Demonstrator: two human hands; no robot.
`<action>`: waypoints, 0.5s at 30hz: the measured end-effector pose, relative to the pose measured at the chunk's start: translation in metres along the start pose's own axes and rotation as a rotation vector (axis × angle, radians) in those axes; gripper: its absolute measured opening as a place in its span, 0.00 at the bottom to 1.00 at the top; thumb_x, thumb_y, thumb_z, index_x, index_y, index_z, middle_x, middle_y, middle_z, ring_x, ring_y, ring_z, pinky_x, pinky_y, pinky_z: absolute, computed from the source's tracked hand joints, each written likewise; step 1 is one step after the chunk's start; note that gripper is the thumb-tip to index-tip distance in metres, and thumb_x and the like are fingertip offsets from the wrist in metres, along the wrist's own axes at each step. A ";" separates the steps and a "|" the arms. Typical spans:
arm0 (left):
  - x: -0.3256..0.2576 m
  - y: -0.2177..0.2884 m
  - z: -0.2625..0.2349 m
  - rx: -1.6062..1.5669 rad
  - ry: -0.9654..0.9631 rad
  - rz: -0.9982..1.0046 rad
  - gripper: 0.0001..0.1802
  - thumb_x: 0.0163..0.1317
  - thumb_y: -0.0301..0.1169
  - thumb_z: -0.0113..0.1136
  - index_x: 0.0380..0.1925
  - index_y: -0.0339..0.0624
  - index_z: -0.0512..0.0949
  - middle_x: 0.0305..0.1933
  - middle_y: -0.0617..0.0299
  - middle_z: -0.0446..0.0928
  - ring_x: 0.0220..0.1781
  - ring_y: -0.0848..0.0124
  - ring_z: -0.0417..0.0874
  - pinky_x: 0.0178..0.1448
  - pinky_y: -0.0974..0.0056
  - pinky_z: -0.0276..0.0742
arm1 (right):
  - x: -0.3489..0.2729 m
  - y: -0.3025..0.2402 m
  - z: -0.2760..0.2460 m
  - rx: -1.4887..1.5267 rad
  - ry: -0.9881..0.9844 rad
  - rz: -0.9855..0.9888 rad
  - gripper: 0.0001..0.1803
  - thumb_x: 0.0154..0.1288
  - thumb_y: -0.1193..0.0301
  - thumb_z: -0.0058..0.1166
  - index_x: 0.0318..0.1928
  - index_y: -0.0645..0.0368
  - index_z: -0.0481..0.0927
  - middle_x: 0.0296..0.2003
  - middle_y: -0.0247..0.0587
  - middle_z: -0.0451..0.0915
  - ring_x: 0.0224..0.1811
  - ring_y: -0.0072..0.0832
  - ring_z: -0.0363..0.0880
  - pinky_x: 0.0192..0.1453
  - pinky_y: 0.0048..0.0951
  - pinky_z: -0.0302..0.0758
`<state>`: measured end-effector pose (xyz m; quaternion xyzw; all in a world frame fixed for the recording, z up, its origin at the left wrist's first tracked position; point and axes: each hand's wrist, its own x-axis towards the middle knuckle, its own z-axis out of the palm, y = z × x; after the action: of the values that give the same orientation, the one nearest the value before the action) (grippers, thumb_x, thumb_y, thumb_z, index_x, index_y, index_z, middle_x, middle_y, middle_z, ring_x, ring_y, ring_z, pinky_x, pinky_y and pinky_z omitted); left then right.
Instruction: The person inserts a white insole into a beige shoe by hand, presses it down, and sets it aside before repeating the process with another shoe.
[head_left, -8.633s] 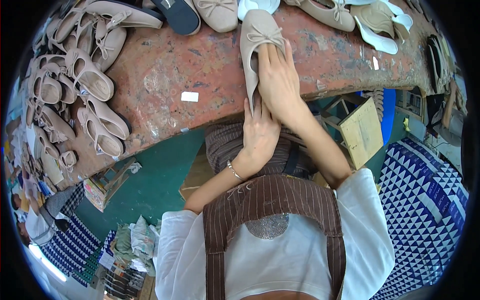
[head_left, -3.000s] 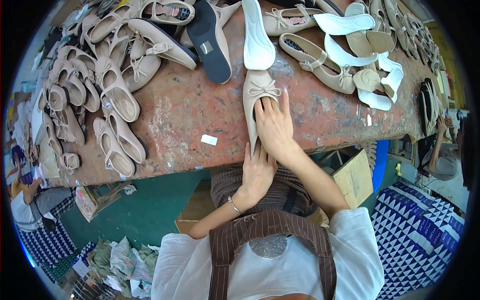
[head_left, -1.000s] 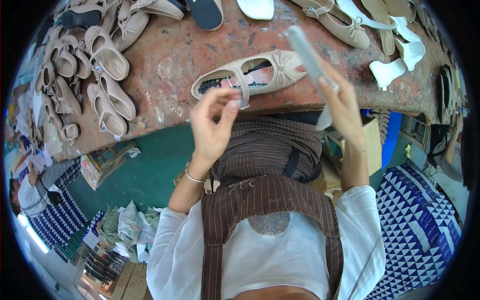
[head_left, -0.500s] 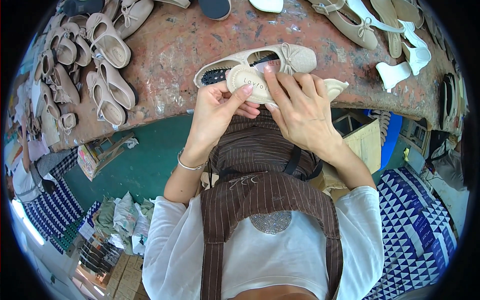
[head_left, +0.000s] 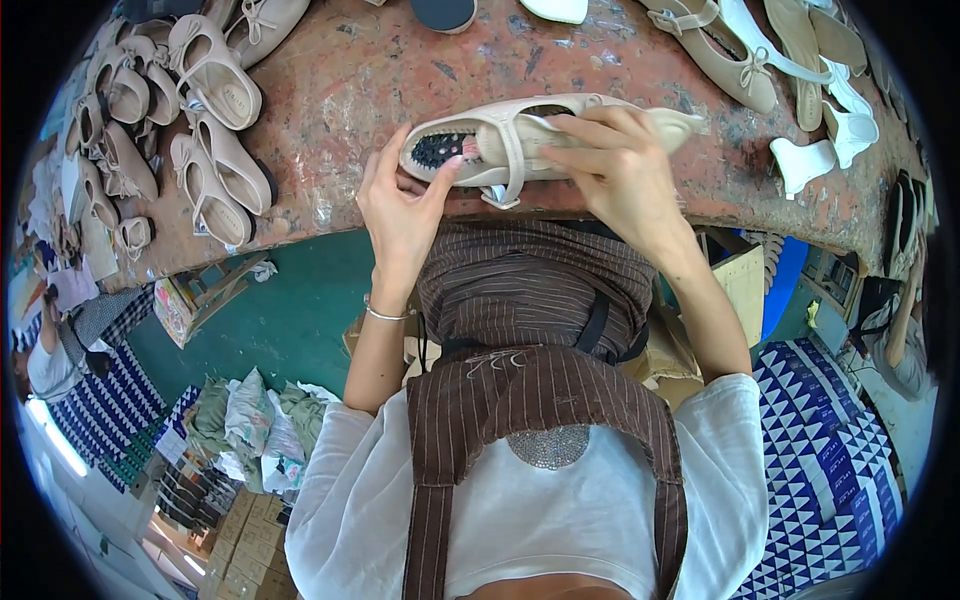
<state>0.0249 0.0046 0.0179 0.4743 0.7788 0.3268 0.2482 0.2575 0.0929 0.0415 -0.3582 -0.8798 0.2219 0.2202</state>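
A beige strapped flat shoe lies sideways near the table's front edge, its heel to the left. My left hand grips the heel, fingers behind it and thumb over the near rim. Inside the heel shows a black dotted lining with a reddish patch. In my right hand is a cream insole, pinched between thumb and fingers. One end of the insole lies within the shoe's opening, under the strap; the other sticks out to the right above the toe. My right hand hides most of the toe.
Several beige shoes stand in a cluster at the left of the worn red table. More shoes and white shoe-shaped pieces lie at the right. Patterned blue boxes are stacked at lower right. Other people show at both edges.
The insole has gone from above the shoe into its opening, beneath the strap. My left hand has let go of the insole and moved left onto the shoe's heel.
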 end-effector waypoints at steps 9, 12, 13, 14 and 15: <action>0.008 -0.005 -0.001 -0.200 -0.089 -0.065 0.36 0.42 0.30 0.82 0.53 0.31 0.77 0.43 0.54 0.81 0.30 0.77 0.82 0.32 0.71 0.81 | 0.030 -0.013 0.054 0.233 -0.114 0.027 0.13 0.48 0.81 0.61 0.37 0.57 0.90 0.43 0.46 0.86 0.49 0.39 0.83 0.54 0.39 0.78; 0.010 -0.011 0.002 -0.263 -0.045 -0.050 0.30 0.46 0.30 0.81 0.49 0.31 0.79 0.35 0.57 0.83 0.29 0.79 0.81 0.31 0.72 0.80 | 0.034 -0.014 0.061 0.306 -0.043 0.026 0.06 0.54 0.79 0.60 0.31 0.61 0.88 0.40 0.45 0.86 0.45 0.41 0.82 0.53 0.42 0.78; 0.012 -0.014 0.004 -0.267 -0.045 -0.055 0.30 0.46 0.30 0.81 0.49 0.31 0.79 0.35 0.57 0.83 0.29 0.79 0.81 0.31 0.72 0.80 | 0.034 -0.015 0.063 0.295 -0.058 0.044 0.05 0.55 0.78 0.60 0.30 0.62 0.88 0.41 0.46 0.86 0.46 0.42 0.82 0.54 0.42 0.78; 0.014 -0.017 0.007 -0.290 -0.031 -0.105 0.27 0.48 0.30 0.79 0.47 0.30 0.79 0.30 0.59 0.82 0.26 0.80 0.80 0.29 0.73 0.79 | 0.035 -0.015 0.064 0.283 -0.073 0.061 0.05 0.56 0.78 0.60 0.30 0.62 0.89 0.42 0.47 0.86 0.46 0.42 0.82 0.55 0.41 0.78; 0.015 -0.019 0.008 -0.313 -0.017 -0.155 0.23 0.51 0.30 0.77 0.45 0.29 0.80 0.26 0.60 0.81 0.24 0.81 0.79 0.26 0.73 0.77 | 0.035 -0.016 0.065 0.280 -0.080 0.061 0.05 0.56 0.78 0.60 0.30 0.62 0.89 0.42 0.47 0.86 0.46 0.42 0.82 0.55 0.41 0.78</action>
<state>0.0130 0.0144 -0.0028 0.3712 0.7504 0.4200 0.3503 0.1907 0.0924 0.0057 -0.3415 -0.8369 0.3631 0.2261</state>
